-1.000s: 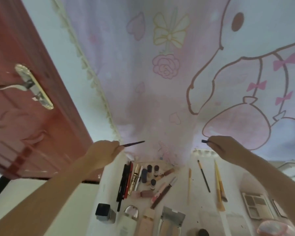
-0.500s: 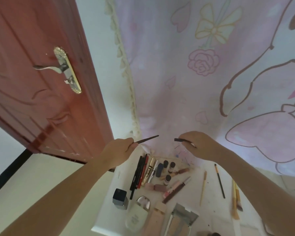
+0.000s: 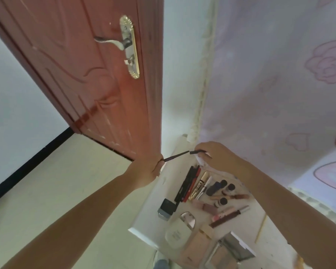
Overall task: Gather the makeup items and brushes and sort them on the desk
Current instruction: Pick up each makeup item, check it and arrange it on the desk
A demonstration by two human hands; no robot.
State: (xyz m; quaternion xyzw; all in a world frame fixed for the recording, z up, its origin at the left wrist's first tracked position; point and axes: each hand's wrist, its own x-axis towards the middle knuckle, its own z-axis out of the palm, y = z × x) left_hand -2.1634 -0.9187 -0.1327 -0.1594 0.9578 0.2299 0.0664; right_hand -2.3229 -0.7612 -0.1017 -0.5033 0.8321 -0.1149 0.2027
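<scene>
1. Near, on the white desk (image 3: 149, 208), a white compact (image 3: 179, 232) bears writing too small to read.
2. Farther, the left hand (image 3: 146, 170) pinches a thin dark pencil (image 3: 176, 156); the right hand (image 3: 218, 158) pinches its cap (image 3: 197, 152), just apart.
3. Risk: a poorly aimed cap may slip and fall off the desk's edge.

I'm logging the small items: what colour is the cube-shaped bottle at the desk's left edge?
The cube-shaped bottle has a black top over a grey base, seen in the head view.
</scene>
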